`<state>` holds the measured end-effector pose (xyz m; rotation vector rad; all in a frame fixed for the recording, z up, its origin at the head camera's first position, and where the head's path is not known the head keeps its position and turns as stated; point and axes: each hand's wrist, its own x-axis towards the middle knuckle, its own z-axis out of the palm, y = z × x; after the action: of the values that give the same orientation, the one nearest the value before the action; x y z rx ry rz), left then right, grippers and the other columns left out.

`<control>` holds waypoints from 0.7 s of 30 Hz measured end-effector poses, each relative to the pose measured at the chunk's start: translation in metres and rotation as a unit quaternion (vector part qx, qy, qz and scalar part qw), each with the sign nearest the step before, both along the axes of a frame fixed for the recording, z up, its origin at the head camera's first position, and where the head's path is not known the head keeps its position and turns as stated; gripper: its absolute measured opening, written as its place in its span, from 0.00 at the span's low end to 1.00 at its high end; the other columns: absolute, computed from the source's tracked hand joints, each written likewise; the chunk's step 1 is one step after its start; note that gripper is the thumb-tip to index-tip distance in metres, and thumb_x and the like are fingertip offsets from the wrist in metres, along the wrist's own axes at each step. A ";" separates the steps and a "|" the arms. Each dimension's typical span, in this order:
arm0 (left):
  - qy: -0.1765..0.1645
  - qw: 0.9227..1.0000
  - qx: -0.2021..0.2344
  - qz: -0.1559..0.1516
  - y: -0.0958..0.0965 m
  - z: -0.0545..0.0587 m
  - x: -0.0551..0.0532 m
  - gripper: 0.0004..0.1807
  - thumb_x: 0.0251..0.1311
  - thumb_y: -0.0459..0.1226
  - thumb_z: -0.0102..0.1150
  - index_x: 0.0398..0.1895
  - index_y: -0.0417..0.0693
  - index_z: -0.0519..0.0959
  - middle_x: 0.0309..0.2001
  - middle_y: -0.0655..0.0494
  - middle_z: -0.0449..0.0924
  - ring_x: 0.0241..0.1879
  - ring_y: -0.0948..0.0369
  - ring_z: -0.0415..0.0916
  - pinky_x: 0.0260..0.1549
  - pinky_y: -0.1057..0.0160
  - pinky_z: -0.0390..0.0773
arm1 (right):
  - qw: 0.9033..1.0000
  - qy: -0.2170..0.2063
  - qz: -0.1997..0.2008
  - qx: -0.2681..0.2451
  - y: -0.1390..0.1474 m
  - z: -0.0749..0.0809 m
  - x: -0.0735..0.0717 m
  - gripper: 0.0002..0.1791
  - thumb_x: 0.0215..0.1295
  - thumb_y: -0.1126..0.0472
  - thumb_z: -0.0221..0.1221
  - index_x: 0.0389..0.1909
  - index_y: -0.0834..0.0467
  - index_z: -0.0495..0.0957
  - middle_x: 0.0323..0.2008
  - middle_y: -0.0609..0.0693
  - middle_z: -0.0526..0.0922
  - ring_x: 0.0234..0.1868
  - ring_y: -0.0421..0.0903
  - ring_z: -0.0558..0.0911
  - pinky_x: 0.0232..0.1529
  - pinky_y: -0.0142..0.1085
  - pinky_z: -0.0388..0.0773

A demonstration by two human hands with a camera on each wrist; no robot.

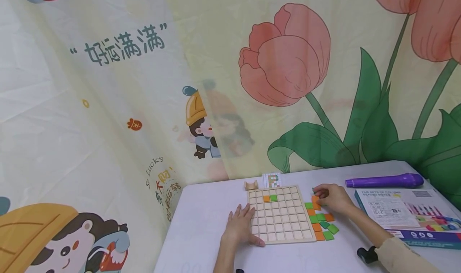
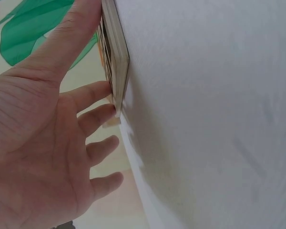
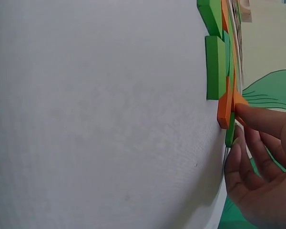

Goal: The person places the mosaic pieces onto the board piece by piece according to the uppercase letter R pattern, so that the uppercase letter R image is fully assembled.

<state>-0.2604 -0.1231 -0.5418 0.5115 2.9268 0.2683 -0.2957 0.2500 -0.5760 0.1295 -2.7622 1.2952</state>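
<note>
A wooden grid board (image 1: 281, 221) lies on the white table, with one orange tile (image 1: 266, 199) and one green tile (image 1: 273, 198) side by side in its upper cells. My left hand (image 1: 238, 225) rests at the board's left edge with fingers spread; in the left wrist view the thumb and two fingertips meet the board's side (image 2: 118, 62). To the right of the board, my right hand (image 1: 333, 199) pinches an orange tile (image 3: 239, 101) at the top of a loose group of orange and green tiles (image 1: 319, 217). A dark green piece shows beside its fingertips.
Behind the board stand a small wooden holder (image 1: 251, 185) and a card with a coloured grid pattern (image 1: 271, 180). At the right lie a purple microphone-shaped object (image 1: 383, 180) and a flat printed box (image 1: 407, 217). Printed curtains (image 1: 223, 169) hang behind the table.
</note>
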 end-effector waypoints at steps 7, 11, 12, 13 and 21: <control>0.003 1.000 -0.006 0.000 0.000 -0.001 -0.001 0.67 0.28 0.64 0.85 0.77 0.49 0.69 0.80 0.47 0.61 0.79 0.41 0.54 0.73 0.32 0.59 | 0.999 0.002 -0.011 -0.041 0.001 0.001 0.001 0.16 0.59 0.71 0.72 0.49 0.64 0.86 0.35 0.49 0.86 0.35 0.46 0.82 0.29 0.33 0.81; 0.000 1.000 -0.003 0.003 0.000 -0.001 0.000 0.67 0.27 0.64 0.85 0.77 0.49 0.69 0.80 0.48 0.61 0.79 0.41 0.54 0.73 0.32 0.59 | 0.998 -0.006 -0.021 -0.055 -0.001 0.004 0.000 0.16 0.61 0.69 0.71 0.51 0.65 0.85 0.36 0.50 0.88 0.35 0.46 0.83 0.30 0.32 0.82; 0.000 1.000 -0.002 0.004 0.000 -0.001 0.000 0.68 0.27 0.64 0.85 0.77 0.50 0.69 0.80 0.48 0.61 0.79 0.40 0.53 0.73 0.32 0.58 | 0.998 -0.008 -0.024 -0.059 -0.002 0.005 -0.001 0.16 0.61 0.69 0.71 0.51 0.65 0.85 0.36 0.50 0.88 0.35 0.46 0.83 0.30 0.32 0.82; 0.000 1.000 -0.001 0.005 0.000 -0.001 0.000 0.68 0.27 0.64 0.85 0.77 0.50 0.68 0.80 0.48 0.61 0.79 0.40 0.53 0.73 0.32 0.58 | 0.998 -0.010 -0.024 -0.064 -0.003 0.006 -0.002 0.16 0.62 0.68 0.71 0.51 0.65 0.85 0.37 0.50 0.88 0.35 0.46 0.84 0.31 0.32 0.82; -0.003 1.000 0.000 0.006 0.000 -0.002 -0.001 0.68 0.27 0.65 0.85 0.77 0.50 0.68 0.80 0.48 0.61 0.80 0.41 0.53 0.74 0.33 0.58 | 0.996 -0.008 -0.009 -0.092 -0.019 0.012 -0.009 0.17 0.63 0.67 0.71 0.52 0.67 0.84 0.36 0.50 0.90 0.38 0.46 0.87 0.35 0.30 0.84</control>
<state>-0.2612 -0.1234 -0.5441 0.4916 2.9254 0.2702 -0.3052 0.2313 -0.5637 0.0814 -2.6318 1.5432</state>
